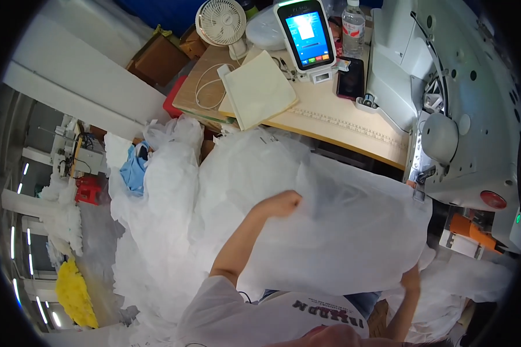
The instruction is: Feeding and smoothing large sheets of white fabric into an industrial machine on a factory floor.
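Note:
A large thin white fabric sheet (341, 231) is spread in front of me, and its far right corner reaches the sewing machine (463, 115). My left hand (283, 203) is closed in a fist on the sheet's upper edge near the middle. My right hand (411, 279) grips the sheet's lower right edge. Its fingers are tucked behind the fabric, so only the wrist and the back of the hand show.
A wooden table (353, 124) carries a touch-screen control panel (307, 34), a dark phone (351, 78), a water bottle (353, 26), a small fan (221, 22) and a cream fabric piece (257, 89). To the left lie heaps of white fabric (156, 231), a blue cloth (134, 169) and yellow material (75, 292).

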Motion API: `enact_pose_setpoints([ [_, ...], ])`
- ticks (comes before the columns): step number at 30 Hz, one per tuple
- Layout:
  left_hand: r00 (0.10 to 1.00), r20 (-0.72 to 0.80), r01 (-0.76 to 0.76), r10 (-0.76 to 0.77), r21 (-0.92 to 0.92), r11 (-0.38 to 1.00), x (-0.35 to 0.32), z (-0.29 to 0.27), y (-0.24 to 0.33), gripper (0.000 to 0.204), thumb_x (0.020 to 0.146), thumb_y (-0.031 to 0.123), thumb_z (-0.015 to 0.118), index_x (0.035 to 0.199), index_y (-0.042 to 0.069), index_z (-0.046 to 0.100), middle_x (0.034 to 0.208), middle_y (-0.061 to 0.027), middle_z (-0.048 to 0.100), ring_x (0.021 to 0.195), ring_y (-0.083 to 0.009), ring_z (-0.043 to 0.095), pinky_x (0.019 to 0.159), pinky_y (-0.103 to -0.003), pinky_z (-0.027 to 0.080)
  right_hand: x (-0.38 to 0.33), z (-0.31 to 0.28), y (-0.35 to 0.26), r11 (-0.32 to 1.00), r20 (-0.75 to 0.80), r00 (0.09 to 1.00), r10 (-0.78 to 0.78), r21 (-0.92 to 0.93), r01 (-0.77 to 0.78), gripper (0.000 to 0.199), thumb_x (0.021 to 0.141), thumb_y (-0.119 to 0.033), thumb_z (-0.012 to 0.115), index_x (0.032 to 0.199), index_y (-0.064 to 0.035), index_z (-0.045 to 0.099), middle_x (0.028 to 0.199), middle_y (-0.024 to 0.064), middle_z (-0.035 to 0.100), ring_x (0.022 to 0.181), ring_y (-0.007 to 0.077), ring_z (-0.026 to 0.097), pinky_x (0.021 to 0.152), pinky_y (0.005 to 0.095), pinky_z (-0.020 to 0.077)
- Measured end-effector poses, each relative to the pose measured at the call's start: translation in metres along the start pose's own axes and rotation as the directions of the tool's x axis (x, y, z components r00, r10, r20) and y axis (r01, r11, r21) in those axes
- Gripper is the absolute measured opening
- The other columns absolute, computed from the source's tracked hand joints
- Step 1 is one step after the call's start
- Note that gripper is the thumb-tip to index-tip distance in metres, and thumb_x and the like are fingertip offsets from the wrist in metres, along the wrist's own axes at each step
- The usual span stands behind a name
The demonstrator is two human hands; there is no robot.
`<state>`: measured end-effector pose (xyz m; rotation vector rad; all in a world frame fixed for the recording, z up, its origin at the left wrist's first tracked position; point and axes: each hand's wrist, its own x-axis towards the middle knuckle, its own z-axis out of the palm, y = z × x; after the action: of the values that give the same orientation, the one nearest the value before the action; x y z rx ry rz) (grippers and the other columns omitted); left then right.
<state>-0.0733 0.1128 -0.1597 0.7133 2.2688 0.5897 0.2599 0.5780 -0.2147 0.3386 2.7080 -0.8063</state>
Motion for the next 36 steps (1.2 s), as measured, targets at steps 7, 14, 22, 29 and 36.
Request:
enact_pose_setpoints([
  [7, 0.984, -0.131, 0.019, -0.124, -0.610, 0.792, -0.078, -0.070, 0.026, 0.012, 0.085, 0.012, 0.054, 0.078, 0.003, 0.059, 0.071, 0.0052, 0.052, 0.069, -0.0064, 0.047, 0.065, -0.024, 0.042, -0.010, 0.037, 0.022, 0.979, -0.111, 0.980, -0.164, -0.138, 0.149, 0.044, 0.088, -0.018, 0.045, 0.128, 0.0006, 0.042, 0.125, 0.0182, 0.051, 0.110, 0.0299, 0.052, 0.088, 0.0380, 0.0453],
  [14, 0.552, -0.560, -0.190, -0.617, -0.806, 0.561, -0.118, -0.072, -0.085, 0.020, 0.087, 0.021, 0.055, 0.092, 0.001, 0.056, 0.079, 0.0003, 0.052, 0.075, -0.0124, 0.049, 0.069, -0.027, 0.041, -0.208, -0.135, 0.283, 0.709, -0.621, 0.748, 0.233, -0.418, -0.568, 0.041, 0.078, -0.003, 0.049, 0.118, 0.0005, 0.053, 0.115, 0.0184, 0.058, 0.108, 0.0338, 0.054, 0.095, 0.0387, 0.0414],
  [22, 0.456, -0.849, 0.490, -0.266, -0.010, 0.872, -0.071, -0.003, 0.041, 0.064, 0.074, 0.032, 0.070, 0.123, 0.002, 0.043, 0.115, -0.0177, 0.052, 0.109, -0.0332, 0.048, 0.090, -0.038, 0.042, -0.201, -0.148, 0.190, 0.814, -0.758, 0.556, 0.343, -0.056, -0.578, 0.034, 0.083, -0.007, 0.048, 0.116, -0.0005, 0.055, 0.114, 0.0165, 0.058, 0.107, 0.0316, 0.054, 0.094, 0.0374, 0.0410],
  [29, 0.705, -0.517, 0.630, -0.485, 0.142, 0.764, -0.080, 0.094, -0.062, 0.042, 0.080, 0.024, 0.063, 0.114, 0.003, 0.054, 0.105, -0.0141, 0.059, 0.097, -0.0267, 0.057, 0.079, -0.035, 0.048, 0.036, -0.030, -0.157, 0.938, -0.434, 0.838, -0.332, -0.058, 0.342, 0.028, 0.070, 0.004, 0.057, 0.097, -0.0054, 0.061, 0.098, 0.0145, 0.059, 0.090, 0.0337, 0.055, 0.081, 0.0412, 0.0446],
  [36, 0.765, -0.013, 0.172, -0.644, -0.960, 0.223, -0.204, 0.017, 0.044, 0.036, 0.085, 0.022, 0.057, 0.112, -0.002, 0.055, 0.092, -0.0043, 0.061, 0.082, -0.0158, 0.056, 0.071, -0.030, 0.046, 0.145, 0.024, -0.387, 0.617, -0.319, 0.576, -0.753, -0.039, 0.786, 0.062, 0.064, -0.006, 0.068, 0.122, -0.0050, 0.048, 0.129, 0.0176, 0.043, 0.121, 0.0345, 0.040, 0.105, 0.0448, 0.0289],
])
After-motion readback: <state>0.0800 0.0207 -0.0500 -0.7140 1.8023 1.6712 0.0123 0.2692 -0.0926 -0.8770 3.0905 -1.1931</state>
